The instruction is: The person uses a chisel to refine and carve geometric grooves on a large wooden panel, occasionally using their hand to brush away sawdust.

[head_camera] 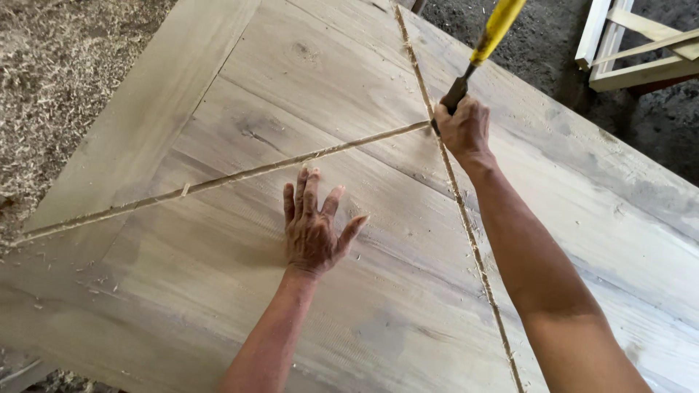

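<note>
Wood makes up the big panel (218, 291), which has thin grooves cut across it. The left hand (312, 231) lies flat and open on it. The right hand (463, 128) grips a yellow-handled chisel (486, 42) where two grooves meet

- We see a large grey-brown wooden panel (218, 291), made of joined boards, filling most of the view.
- 2 narrow grooves (240, 175) cross it, with pale chips along them.
- Our left hand (313, 229) lies flat on it.
- Below it, the floor (58, 65) carries sawdust.
</note>
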